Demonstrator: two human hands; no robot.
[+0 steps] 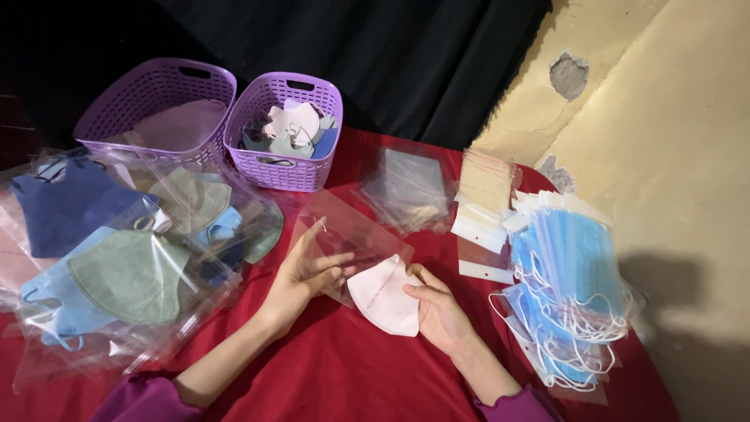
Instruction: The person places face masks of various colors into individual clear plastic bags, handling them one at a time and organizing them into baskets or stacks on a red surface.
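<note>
Gripping a clear plastic sleeve (pixel 349 237), the left hand (pixel 301 277) is pinching its edge; just right, the right hand (pixel 437 311) is clasping a pale pink mask (pixel 384 297) half inside it, above the red tabletop (pixel 351 367). Farther right, blue masks (pixel 570 289) are lying stacked.

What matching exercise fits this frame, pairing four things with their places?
Things:
1. pink mask
2. stack of blue surgical masks
3. right purple basket
4. pile of bagged masks

Places:
A. far right of the red cloth
B. between the two hands
C. left side of the table
D. at the back, holding loose masks

Pairs: 1-B, 2-A, 3-D, 4-C
</note>
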